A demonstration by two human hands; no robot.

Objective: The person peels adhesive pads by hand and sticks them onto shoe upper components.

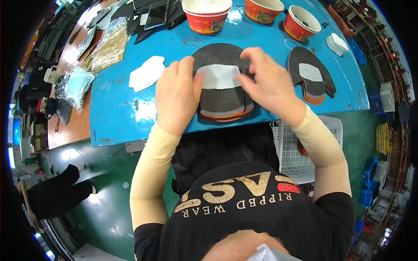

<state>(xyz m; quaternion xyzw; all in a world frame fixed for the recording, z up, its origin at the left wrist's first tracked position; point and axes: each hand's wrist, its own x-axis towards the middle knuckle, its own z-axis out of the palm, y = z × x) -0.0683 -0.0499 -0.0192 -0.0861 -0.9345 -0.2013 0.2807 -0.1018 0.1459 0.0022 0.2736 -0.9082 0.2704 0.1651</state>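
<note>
A stack of dark, curved shoe-upper pieces (222, 98) with orange-brown lower edges lies before me on the blue table. Across its middle is a white rectangular patch (218, 77). My left hand (177, 93) rests at the stack's left side, fingers bent and apart from the thumb, whose tip is by the patch's left end. On the other side, my right hand (272, 82) has its thumb at the patch's right end and its fingers spread over the stack's edge, slightly blurred. Neither hand visibly grips anything.
A similar dark stack (310, 73) with a white patch lies to the right. White pieces (147, 74) lie at left, more white pieces (337, 44) at far right. Red-and-white paper tubs (206, 22) stand at the back. A white plastic crate (298, 158) sits below the table edge.
</note>
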